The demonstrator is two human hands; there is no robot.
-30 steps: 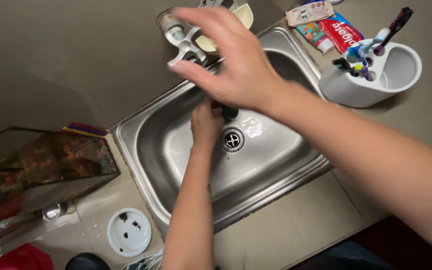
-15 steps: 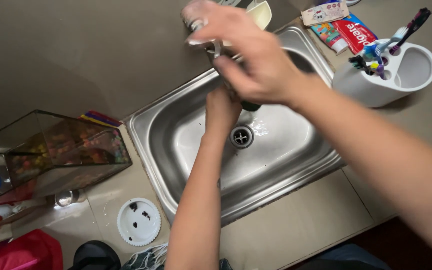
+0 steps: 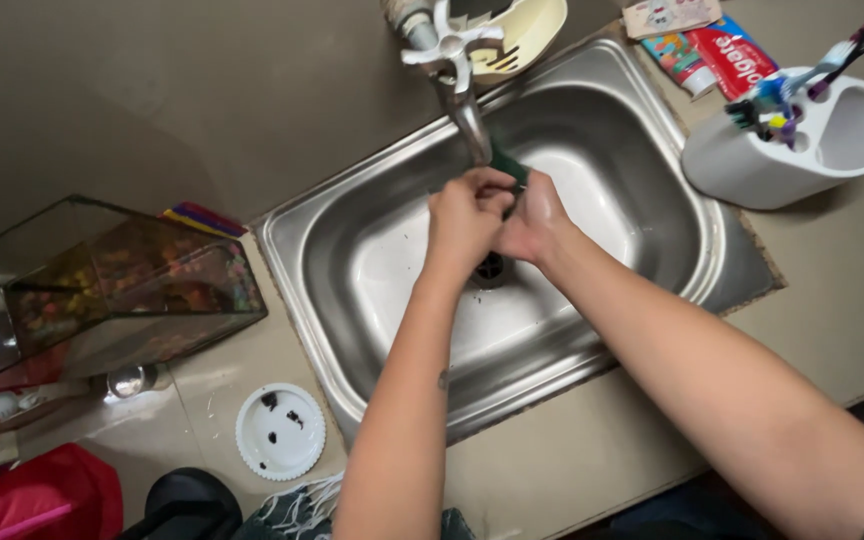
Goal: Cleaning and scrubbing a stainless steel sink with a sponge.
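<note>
My left hand (image 3: 464, 218) and my right hand (image 3: 535, 220) meet over the drain of a steel sink (image 3: 372, 270), just under the spout of the tap (image 3: 452, 60). Both hands close around a small dark green object (image 3: 508, 166) that sticks out above my fingers. Most of the object is hidden by my hands. The tap's cross-shaped white handle sits at the back of the sink.
A glass tank (image 3: 102, 290) with coloured gravel stands at the left. A round white lid (image 3: 280, 432) with dark bits lies on the counter. A white holder (image 3: 802, 140) with toothbrushes and a toothpaste tube (image 3: 727, 55) sit at the right. A cream soap dish (image 3: 527, 30) is behind the tap.
My right hand has come down from the tap handle and joined my left hand around the green object in the sink. The view has shifted a little.
</note>
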